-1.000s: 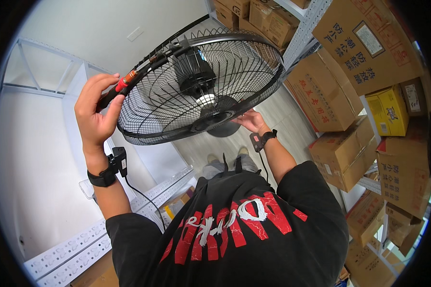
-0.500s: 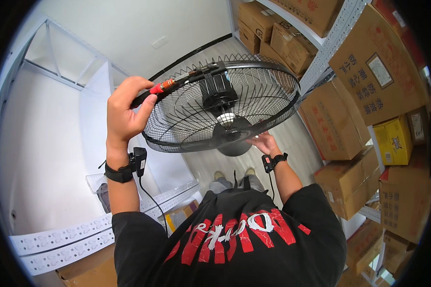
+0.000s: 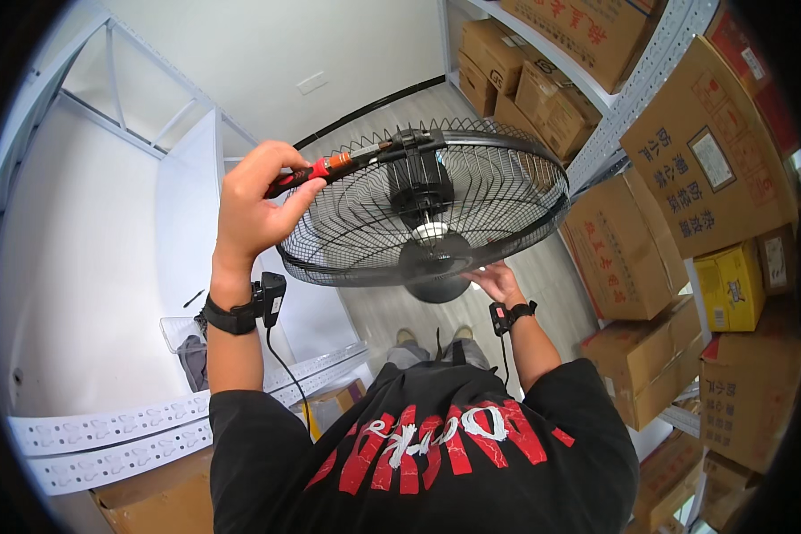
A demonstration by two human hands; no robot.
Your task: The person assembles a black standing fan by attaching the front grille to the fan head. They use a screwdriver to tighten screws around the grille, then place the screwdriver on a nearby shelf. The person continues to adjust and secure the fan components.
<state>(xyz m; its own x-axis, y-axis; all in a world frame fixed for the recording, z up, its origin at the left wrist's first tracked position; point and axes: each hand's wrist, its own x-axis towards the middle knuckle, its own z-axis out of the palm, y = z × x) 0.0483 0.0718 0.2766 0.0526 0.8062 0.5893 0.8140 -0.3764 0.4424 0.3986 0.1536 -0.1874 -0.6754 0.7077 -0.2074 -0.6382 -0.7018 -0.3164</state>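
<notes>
**Fan held aloft between storeroom shelves**

A person is gripping a red-handled screwdriver point(image 3: 316, 171) in the left hand point(image 3: 251, 206), fingers clenched around its handle, its shaft lying against the rim of a black wire-guard fan point(image 3: 427, 214). The right hand point(image 3: 497, 282) is supporting the fan from beneath, fingers spread against the guard. The fan is hovering tilted at chest height above the floor. Closed brown cardboard boxes point(image 3: 623, 245) are filling the metal shelving point(image 3: 636, 89) on the right, a yellow box point(image 3: 728, 287) among them; their contents are hidden
</notes>
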